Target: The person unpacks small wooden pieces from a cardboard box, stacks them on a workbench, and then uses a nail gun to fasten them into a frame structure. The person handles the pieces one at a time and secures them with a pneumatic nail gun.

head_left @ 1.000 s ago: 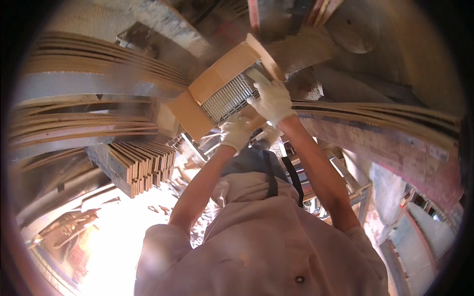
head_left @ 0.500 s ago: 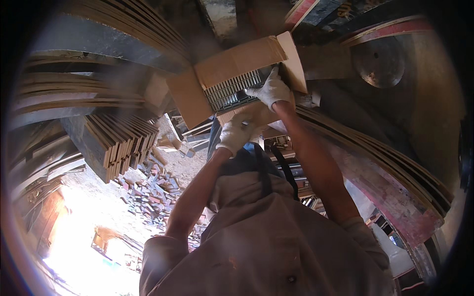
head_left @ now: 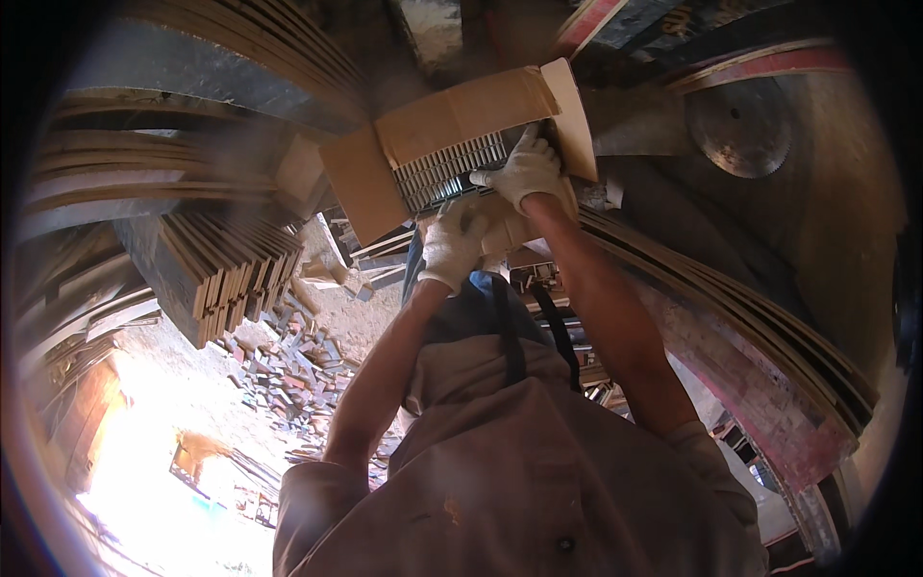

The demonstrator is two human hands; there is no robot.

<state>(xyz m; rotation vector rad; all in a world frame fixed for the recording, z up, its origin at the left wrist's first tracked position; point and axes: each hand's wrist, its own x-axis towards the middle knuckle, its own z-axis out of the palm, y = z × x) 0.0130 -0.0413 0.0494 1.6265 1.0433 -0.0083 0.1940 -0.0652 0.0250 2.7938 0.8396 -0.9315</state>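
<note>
An opened cardboard box (head_left: 461,115) lies before me with its flaps folded outward. Packed inside are rows of thin silvery metal strips (head_left: 447,168), seemingly fasteners; their exact kind is too small to tell. My right hand (head_left: 529,176), in a whitish work glove, reaches into the right part of the box, thumb and fingers spread apart over a dark space beside the rows. At the near edge of the box is my left hand (head_left: 452,245), gloved too, its fingers stretched toward the strips and its thumb held apart. No object shows clearly in either hand.
Stacked boards (head_left: 231,279) stand at the left, above a heap of small wood offcuts (head_left: 298,365) on the floor. Long panels (head_left: 740,365) lean along the right side. A round saw blade (head_left: 738,130) is at the upper right.
My left hand has moved up to the box's near edge, and its fingers have straightened. My right hand has shifted slightly left and down, remaining in the box.
</note>
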